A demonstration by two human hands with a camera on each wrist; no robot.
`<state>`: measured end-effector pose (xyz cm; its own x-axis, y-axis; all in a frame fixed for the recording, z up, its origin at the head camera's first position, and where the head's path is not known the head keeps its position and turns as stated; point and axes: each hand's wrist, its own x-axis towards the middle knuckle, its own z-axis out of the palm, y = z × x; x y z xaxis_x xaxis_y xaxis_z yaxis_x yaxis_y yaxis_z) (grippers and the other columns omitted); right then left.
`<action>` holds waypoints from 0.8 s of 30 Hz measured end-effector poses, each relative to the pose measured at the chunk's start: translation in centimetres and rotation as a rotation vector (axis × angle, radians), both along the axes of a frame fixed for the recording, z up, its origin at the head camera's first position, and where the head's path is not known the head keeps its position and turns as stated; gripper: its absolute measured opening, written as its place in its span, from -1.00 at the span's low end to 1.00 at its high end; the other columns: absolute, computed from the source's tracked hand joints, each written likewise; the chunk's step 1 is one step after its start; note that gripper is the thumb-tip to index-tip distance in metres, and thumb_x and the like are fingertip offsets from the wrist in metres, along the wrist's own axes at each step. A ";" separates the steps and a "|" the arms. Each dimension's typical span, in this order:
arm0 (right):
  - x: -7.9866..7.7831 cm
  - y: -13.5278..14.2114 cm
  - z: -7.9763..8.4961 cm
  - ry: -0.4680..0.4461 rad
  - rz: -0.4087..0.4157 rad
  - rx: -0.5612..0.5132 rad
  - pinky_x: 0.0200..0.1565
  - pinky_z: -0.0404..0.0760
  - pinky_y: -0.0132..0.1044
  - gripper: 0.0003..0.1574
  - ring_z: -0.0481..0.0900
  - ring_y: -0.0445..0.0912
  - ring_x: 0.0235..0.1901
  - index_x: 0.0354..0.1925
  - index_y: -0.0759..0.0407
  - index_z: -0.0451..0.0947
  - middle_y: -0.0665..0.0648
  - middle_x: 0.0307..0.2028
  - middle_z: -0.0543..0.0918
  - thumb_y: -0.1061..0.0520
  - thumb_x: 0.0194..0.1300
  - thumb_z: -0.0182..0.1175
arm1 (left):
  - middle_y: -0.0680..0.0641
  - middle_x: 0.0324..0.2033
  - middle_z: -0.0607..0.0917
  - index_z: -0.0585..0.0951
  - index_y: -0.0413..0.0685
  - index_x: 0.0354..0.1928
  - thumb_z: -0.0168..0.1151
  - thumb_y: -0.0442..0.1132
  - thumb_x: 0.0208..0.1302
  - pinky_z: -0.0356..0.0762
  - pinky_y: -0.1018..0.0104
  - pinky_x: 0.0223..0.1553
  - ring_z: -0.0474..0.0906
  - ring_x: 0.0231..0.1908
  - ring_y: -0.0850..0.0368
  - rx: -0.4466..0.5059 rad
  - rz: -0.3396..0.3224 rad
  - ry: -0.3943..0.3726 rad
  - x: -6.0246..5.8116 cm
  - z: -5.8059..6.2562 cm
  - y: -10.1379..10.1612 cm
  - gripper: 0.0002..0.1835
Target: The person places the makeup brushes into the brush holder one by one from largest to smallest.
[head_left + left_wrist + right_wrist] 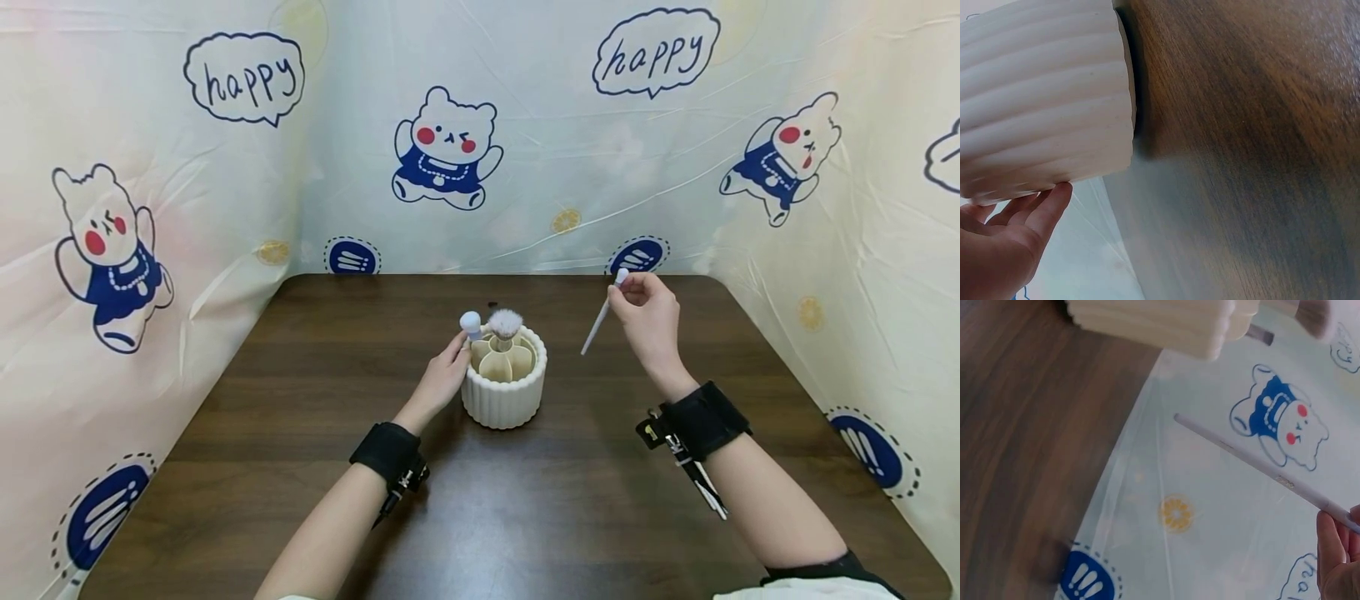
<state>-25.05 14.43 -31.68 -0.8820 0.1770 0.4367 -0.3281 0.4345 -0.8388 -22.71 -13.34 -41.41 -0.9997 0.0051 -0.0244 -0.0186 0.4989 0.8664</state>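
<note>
A cream ribbed brush holder (503,404) with petal-shaped compartments stands upright on the table. In it are a fluffy makeup brush (505,323) with a pale tip and, at the left rim, a brush with a rounded white head (470,323). My left hand (444,372) rests its fingers against the holder's left side; the left wrist view shows the fingertips (1060,190) on the ribbed wall. To the right of the holder, my right hand (649,321) pinches a slim white makeup brush (596,327) near its head, above the table, its handle end slanting down and left.
A dark wood-grain table (517,517) lies under everything. Pale curtains (540,183) printed with bears and words rise behind it and along both sides. A dark brush tip (1263,334) pokes out of the holder in the right wrist view.
</note>
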 end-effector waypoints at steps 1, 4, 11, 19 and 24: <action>0.1 -0.3 0.1 0.008 0.007 -0.013 -0.35 0.43 -0.72 -0.75 0.44 -0.50 -0.45 -0.18 0.47 0.50 0.24 -0.26 0.59 0.26 0.25 0.21 | -0.12 0.42 0.25 0.13 0.11 0.48 -0.25 0.02 0.43 0.17 -0.04 0.40 0.16 0.42 -0.08 0.001 0.000 -0.001 0.0 0.0 0.0 -0.40; 0.3 -1.1 0.6 0.032 0.031 -0.054 -0.33 0.44 -0.71 -0.74 0.46 -0.48 -0.43 -0.18 0.47 0.50 0.20 -0.27 0.58 0.26 0.25 0.22 | -0.12 0.42 0.25 0.13 0.12 0.48 -0.25 0.02 0.43 0.16 -0.03 0.40 0.16 0.42 -0.08 0.005 0.002 -0.006 0.1 0.1 0.0 -0.40; 0.5 -2.6 1.4 0.055 0.092 -0.122 -0.34 0.46 -0.68 -0.74 0.48 -0.44 -0.43 -0.18 0.47 0.49 0.14 -0.30 0.55 0.27 0.24 0.24 | -0.12 0.42 0.26 0.14 0.14 0.48 -0.25 0.02 0.43 0.17 -0.03 0.40 0.17 0.42 -0.08 0.004 0.006 -0.001 0.1 0.2 0.1 -0.40; 0.4 -4.2 1.2 0.033 0.161 -0.105 -0.33 0.47 -0.65 -0.77 0.49 -0.40 -0.42 -0.18 0.43 0.50 0.15 -0.30 0.56 0.28 0.24 0.23 | -0.12 0.42 0.26 0.13 0.14 0.48 -0.26 0.03 0.44 0.17 -0.03 0.40 0.16 0.42 -0.07 0.013 0.003 -0.005 0.1 0.1 0.1 -0.41; 0.2 -5.1 0.7 0.025 0.173 -0.097 -0.31 0.47 -0.65 -0.78 0.48 -0.40 -0.42 -0.20 0.44 0.50 0.19 -0.30 0.57 0.29 0.22 0.24 | -0.12 0.42 0.26 0.12 0.13 0.48 -0.26 0.04 0.44 0.16 -0.03 0.40 0.16 0.42 -0.07 0.015 0.001 -0.005 0.1 0.1 0.0 -0.40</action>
